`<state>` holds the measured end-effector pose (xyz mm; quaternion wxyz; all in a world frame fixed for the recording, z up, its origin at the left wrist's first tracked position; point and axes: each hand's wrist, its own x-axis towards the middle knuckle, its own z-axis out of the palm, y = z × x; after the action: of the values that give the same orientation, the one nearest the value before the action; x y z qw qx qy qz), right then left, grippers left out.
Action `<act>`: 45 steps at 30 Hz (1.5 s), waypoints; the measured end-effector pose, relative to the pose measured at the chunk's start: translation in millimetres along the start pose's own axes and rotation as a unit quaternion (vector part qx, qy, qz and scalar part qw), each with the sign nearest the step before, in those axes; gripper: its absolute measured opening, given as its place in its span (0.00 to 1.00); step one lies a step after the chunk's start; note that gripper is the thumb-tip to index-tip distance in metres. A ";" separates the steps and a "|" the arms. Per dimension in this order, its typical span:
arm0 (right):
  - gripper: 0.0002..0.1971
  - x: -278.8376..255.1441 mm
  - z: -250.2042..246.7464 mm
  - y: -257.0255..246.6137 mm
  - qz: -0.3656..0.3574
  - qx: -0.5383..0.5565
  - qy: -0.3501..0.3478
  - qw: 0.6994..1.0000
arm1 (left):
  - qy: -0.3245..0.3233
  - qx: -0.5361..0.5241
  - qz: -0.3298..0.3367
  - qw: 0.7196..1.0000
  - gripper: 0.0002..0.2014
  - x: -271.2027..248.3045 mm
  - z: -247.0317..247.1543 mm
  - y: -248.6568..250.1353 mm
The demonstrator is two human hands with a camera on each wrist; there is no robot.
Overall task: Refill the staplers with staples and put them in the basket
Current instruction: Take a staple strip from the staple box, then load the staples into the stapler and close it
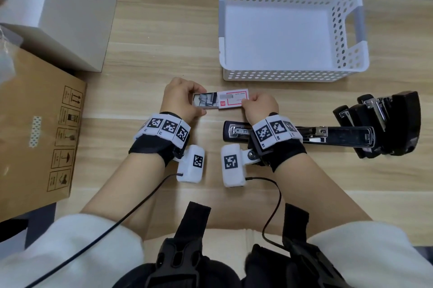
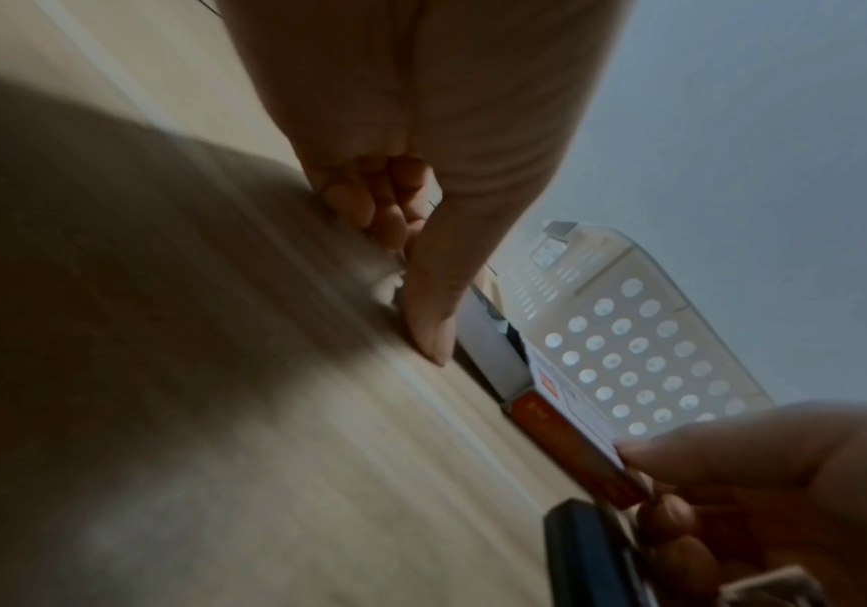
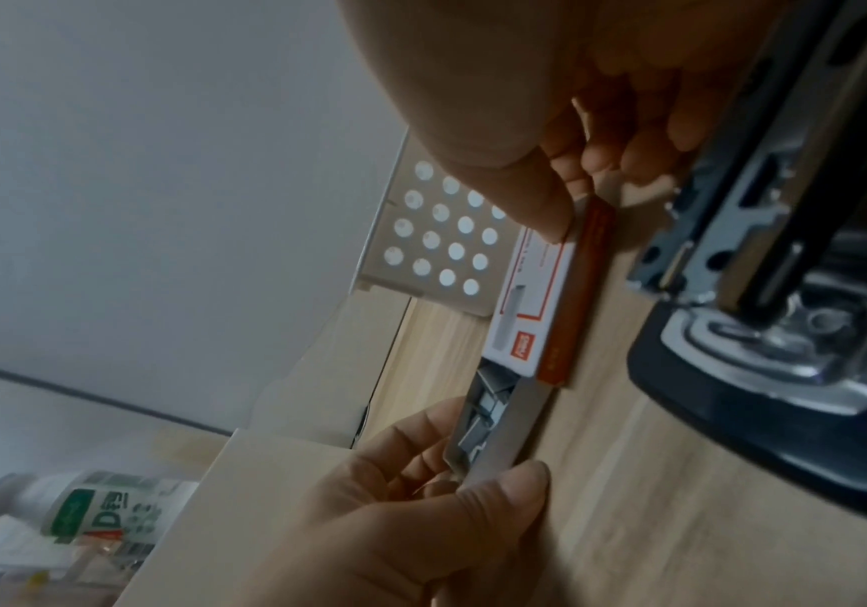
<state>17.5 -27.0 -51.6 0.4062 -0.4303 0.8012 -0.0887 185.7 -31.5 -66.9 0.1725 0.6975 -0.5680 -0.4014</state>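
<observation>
Cardboard staple box (image 1: pixel 220 99) being held over wooden desk, just in front of white basket (image 1: pixel 293 74). Left hand (image 1: pixel 181 100) pinching grey inner tray (image 1: pixel 205 100); right hand (image 1: pixel 260 106) pinching red-and-white sleeve (image 1: pixel 232 99). Staple strips showing in half-open tray. Advice: keeping tray level, sliding slowly, so strips are not spilling. Open stapler (image 1: pixel 304 134) lying behind right wrist, others piled at right. Sleeve print blurred, unreadable; bottle (image 3: pixel 82 509) label showing only large "D".

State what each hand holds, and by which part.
Left hand pinches the pulled-out tray end of the staple box; right hand pinches the sleeve's opposite end.
</observation>
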 end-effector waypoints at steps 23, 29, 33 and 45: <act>0.15 -57.2 -41.7 -14.9 -0.191 0.040 0.064 0.979 | 0.028 0.162 0.014 0.986 0.03 -0.5 11.6 30.8; 0.11 -75.2 -65.9 -6.9 -0.259 0.009 0.123 0.958 | 0.016 0.238 0.030 0.971 0.11 1.0 14.9 35.6; 0.10 -79.5 -78.7 8.5 -0.253 -0.023 0.146 0.956 | 0.033 0.211 0.031 0.976 0.06 -2.1 16.3 38.2; 0.23 -65.5 -100.9 62.6 -0.173 -0.100 -0.007 0.980 | 0.109 0.095 0.024 0.989 0.02 -20.7 12.0 44.2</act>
<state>-74.9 40.4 21.3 0.3453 -0.6014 0.7166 -0.0745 147.0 -22.7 -36.0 0.1756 0.7368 -0.5977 -0.2625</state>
